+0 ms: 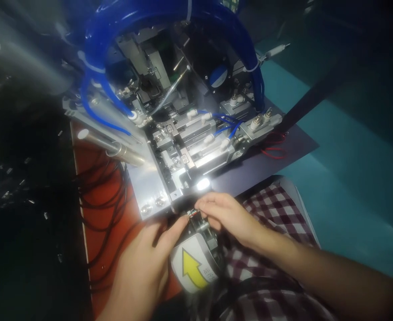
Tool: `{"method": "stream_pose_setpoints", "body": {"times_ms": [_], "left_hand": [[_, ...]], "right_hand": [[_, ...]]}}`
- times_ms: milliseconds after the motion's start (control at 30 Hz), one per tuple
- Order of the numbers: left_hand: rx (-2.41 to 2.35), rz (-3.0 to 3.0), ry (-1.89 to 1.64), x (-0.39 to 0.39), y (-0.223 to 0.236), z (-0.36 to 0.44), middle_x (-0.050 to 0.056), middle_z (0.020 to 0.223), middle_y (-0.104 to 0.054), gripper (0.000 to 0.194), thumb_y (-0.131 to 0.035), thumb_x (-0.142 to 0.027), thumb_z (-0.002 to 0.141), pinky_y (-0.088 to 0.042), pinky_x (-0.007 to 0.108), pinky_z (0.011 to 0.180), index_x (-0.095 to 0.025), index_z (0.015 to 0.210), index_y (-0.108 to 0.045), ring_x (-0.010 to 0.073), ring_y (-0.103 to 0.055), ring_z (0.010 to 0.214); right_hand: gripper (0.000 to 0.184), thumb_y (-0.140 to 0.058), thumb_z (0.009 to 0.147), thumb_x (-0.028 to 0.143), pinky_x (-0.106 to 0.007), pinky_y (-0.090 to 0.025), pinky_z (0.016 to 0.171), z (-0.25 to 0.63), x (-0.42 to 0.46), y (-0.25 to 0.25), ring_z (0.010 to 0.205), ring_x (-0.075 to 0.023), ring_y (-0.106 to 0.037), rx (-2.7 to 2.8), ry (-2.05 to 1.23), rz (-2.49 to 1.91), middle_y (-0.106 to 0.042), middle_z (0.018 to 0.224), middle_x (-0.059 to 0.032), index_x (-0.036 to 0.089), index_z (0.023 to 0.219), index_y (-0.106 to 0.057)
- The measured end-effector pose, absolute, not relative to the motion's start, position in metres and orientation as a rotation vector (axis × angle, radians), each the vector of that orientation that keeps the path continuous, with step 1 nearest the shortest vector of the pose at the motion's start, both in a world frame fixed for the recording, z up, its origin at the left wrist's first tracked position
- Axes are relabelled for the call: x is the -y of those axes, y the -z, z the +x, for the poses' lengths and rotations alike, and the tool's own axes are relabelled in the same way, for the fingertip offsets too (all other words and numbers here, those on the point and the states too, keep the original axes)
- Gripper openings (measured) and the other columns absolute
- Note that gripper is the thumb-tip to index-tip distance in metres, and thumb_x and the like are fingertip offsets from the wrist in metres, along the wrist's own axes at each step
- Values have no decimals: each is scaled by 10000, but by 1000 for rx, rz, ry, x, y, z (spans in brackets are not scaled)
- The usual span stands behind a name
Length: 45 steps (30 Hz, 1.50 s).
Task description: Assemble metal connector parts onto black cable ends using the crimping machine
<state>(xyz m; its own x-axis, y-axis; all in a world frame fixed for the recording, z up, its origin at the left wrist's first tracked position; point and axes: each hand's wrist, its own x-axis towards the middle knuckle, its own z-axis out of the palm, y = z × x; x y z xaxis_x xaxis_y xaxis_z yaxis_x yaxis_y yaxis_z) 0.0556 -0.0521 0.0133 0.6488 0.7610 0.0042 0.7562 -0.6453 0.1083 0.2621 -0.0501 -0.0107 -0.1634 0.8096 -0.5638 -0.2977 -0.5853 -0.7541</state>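
Observation:
My left hand and my right hand meet at the front edge of a metal machine fixture. Both pinch a small part with thin coloured wires right at the fixture's slot, under a bright spot of light. The left forefinger points up to the part; the right fingers curl over it from the right. Just below the hands sits a black unit with a white label bearing a yellow arrow.
Blue air hoses loop over the machine. Black cables lie on an orange mat at the left. Red wires run out on a dark sheet. A checked cloth lies under my right arm, on a teal table.

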Motion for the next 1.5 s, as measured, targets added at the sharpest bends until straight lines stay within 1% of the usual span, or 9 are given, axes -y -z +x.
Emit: {"method": "stream_pose_setpoints", "body": {"times_ms": [167, 333, 533, 700, 967, 1033, 1267, 1367, 1500], "left_hand": [[-1320, 2744, -29, 51, -16, 57, 60, 956, -607, 505, -356, -118, 892, -516, 227, 593, -333, 1294, -574, 170, -631, 766], [-1315, 2733, -15, 52, -14, 55, 62, 978, -605, 556, -372, -73, 855, -533, 239, 640, -346, 1298, -568, 174, -628, 796], [-1259, 2783, -21, 49, -14, 53, 69, 1048, -602, 514, -354, -109, 893, -538, 235, 640, -332, 1317, -542, 178, -637, 823], [-1267, 2785, -31, 49, -14, 55, 74, 998, -583, 491, -314, -118, 921, -533, 248, 625, -323, 1290, -565, 182, -630, 806], [-1286, 2732, -64, 51, -13, 55, 64, 983, -570, 516, -305, -97, 921, -526, 240, 639, -335, 1305, -554, 169, -617, 800], [-1241, 2748, -59, 49, -12, 51, 60, 976, -568, 530, -322, -94, 918, -529, 238, 628, -349, 1340, -516, 167, -619, 784], [-1145, 2795, -57, 46, -9, 44, 71, 1047, -560, 642, -349, -108, 917, -549, 262, 594, -406, 1478, -250, 196, -639, 807], [-1136, 2807, -67, 46, -8, 43, 67, 1017, -564, 656, -347, -122, 921, -549, 265, 573, -419, 1487, -202, 202, -640, 788], [-1144, 2805, -86, 46, -7, 44, 68, 1035, -567, 653, -344, -130, 923, -553, 264, 581, -422, 1488, -196, 204, -643, 808]], "right_hand": [[117, -591, 811, 189, -211, -307, 458, 261, 56, 10, 445, -69, -382, 650, -1860, -1259, -448, 491, 80, 162, 697, -594], [122, -634, 764, 165, -211, -287, 435, 256, 55, 9, 449, -67, -382, 595, -1806, -1255, -455, 503, 81, 172, 660, -571], [107, -609, 788, 159, -208, -267, 429, 252, 60, 14, 458, -66, -370, 645, -1742, -1245, -433, 506, 84, 169, 698, -552], [97, -611, 806, 162, -216, -261, 427, 250, 66, 21, 454, -68, -356, 788, -1593, -1252, -418, 505, 85, 170, 724, -558], [78, -612, 817, 157, -213, -309, 451, 253, 64, 20, 469, -63, -394, 645, -1746, -1182, -472, 532, 79, 159, 741, -593], [80, -615, 814, 144, -211, -312, 452, 253, 64, 19, 467, -59, -392, 628, -1745, -1183, -469, 524, 84, 156, 738, -595], [107, -615, 805, 115, -207, -302, 446, 250, 62, 19, 459, -55, -388, 607, -1729, -1210, -464, 499, 88, 148, 707, -587], [99, -617, 801, 120, -206, -288, 437, 250, 62, 18, 454, -55, -385, 603, -1728, -1212, -460, 492, 87, 146, 710, -587], [110, -606, 798, 122, -202, -272, 432, 248, 61, 19, 452, -55, -371, 597, -1715, -1213, -445, 487, 86, 146, 697, -572]]}}
